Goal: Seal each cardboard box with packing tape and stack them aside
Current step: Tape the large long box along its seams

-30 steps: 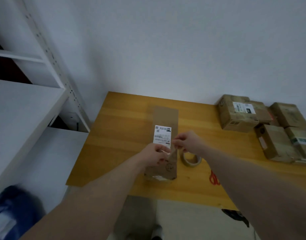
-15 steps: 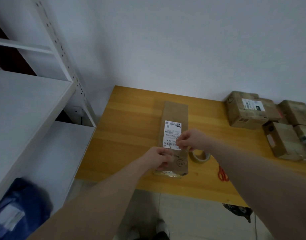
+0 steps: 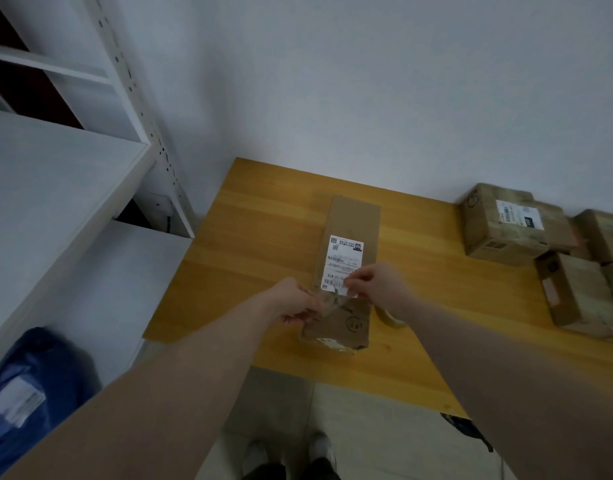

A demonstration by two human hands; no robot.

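A long flat cardboard box (image 3: 353,220) with a white shipping label (image 3: 343,254) lies on the wooden table (image 3: 256,237), its near end close to the front edge. A strip of clear packing tape (image 3: 333,301) stretches across the box just below the label. My left hand (image 3: 294,301) pinches the strip's left end at the box's left side. My right hand (image 3: 374,284) pinches its right end over the label's lower corner. The tape roll (image 3: 390,318) lies on the table right of the box, mostly hidden behind my right forearm.
Several taped cardboard boxes (image 3: 506,223) are piled at the table's right back, against the wall. White metal shelving (image 3: 55,188) stands to the left, with a blue bag (image 3: 31,386) on the floor below it. A dark object (image 3: 468,427) lies on the floor under the table edge.
The camera has swung left and tilted down, so the table sits lower and further right in view. My hands have drawn apart, and the tape strip now spans the box's width.
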